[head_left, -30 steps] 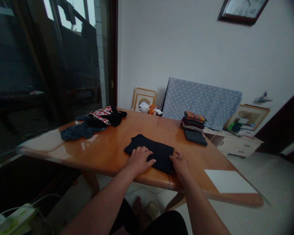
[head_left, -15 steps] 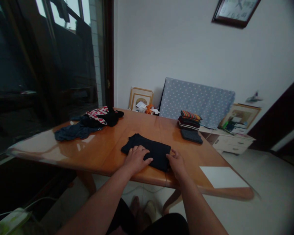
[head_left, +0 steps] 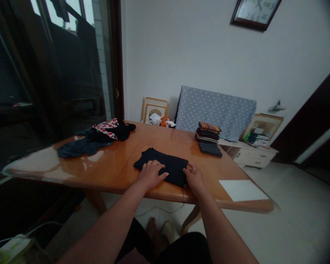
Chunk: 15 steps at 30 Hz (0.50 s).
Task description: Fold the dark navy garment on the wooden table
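A folded black garment (head_left: 167, 164) lies near the front edge of the glossy wooden table (head_left: 118, 165). My left hand (head_left: 151, 174) lies flat on its near left part, fingers spread. My right hand (head_left: 194, 178) is at the garment's right end, fingers curled onto its edge, pinching the cloth.
A heap of unfolded clothes (head_left: 96, 139) lies at the table's far left. A stack of folded clothes (head_left: 208, 132) and a dark folded piece (head_left: 210, 149) sit at the far right. A white sheet (head_left: 243, 190) lies on the near right corner. A low cabinet (head_left: 254, 156) stands beyond.
Both hands have stayed on the black garment. The view has swung a little, so everything sits further left and higher in the picture.
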Motion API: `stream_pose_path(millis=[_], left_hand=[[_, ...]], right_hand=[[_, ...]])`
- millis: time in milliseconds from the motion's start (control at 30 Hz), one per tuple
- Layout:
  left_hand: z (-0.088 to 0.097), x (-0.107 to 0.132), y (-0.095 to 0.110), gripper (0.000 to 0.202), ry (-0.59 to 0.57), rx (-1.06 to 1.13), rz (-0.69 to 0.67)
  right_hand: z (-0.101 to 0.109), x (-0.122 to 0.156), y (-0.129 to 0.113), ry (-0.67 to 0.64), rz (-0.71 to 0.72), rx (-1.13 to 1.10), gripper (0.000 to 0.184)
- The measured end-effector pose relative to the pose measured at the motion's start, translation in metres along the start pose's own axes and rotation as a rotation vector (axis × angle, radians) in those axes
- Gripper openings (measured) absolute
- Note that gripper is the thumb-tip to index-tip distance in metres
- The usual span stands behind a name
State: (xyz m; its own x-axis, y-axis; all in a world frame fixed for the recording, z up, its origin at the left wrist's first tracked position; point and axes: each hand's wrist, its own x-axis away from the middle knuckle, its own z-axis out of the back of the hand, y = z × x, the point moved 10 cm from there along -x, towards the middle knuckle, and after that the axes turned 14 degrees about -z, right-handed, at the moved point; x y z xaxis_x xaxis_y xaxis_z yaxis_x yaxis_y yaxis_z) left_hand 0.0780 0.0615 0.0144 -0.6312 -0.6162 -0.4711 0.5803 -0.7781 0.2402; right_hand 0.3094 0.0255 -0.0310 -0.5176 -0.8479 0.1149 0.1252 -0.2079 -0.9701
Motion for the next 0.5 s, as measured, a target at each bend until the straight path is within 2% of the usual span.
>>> stream_pose_path(millis=[100, 167, 267, 333, 433, 500], left_hand=[[0.008, 0.000, -0.004, 0.037, 0.085, 0.079, 0.005], [0.018, 0.002, -0.013, 0.032, 0.202, 0.170, 0.037], [0.040, 0.016, -0.039, 0.029, 0.433, 0.244, 0.172], [0.053, 0.030, -0.060, 0.028, 0.531, 0.201, 0.295], [0.063, 0.047, -0.093, 0.027, 0.505, 0.088, 0.483], [0.060, 0.052, -0.114, 0.027, 0.375, 0.063, 0.588]], right_hand=[[0.000, 0.004, -0.003, -0.033, 0.002, -0.016, 0.066], [0.002, 0.007, -0.007, -0.029, 0.000, 0.006, 0.066], [0.005, 0.014, -0.011, -0.022, -0.021, 0.050, 0.063], [0.006, 0.020, -0.009, -0.032, -0.059, 0.041, 0.063], [0.008, 0.027, -0.003, -0.036, -0.112, 0.023, 0.062], [0.009, 0.031, -0.002, -0.039, -0.110, 0.045, 0.061]])
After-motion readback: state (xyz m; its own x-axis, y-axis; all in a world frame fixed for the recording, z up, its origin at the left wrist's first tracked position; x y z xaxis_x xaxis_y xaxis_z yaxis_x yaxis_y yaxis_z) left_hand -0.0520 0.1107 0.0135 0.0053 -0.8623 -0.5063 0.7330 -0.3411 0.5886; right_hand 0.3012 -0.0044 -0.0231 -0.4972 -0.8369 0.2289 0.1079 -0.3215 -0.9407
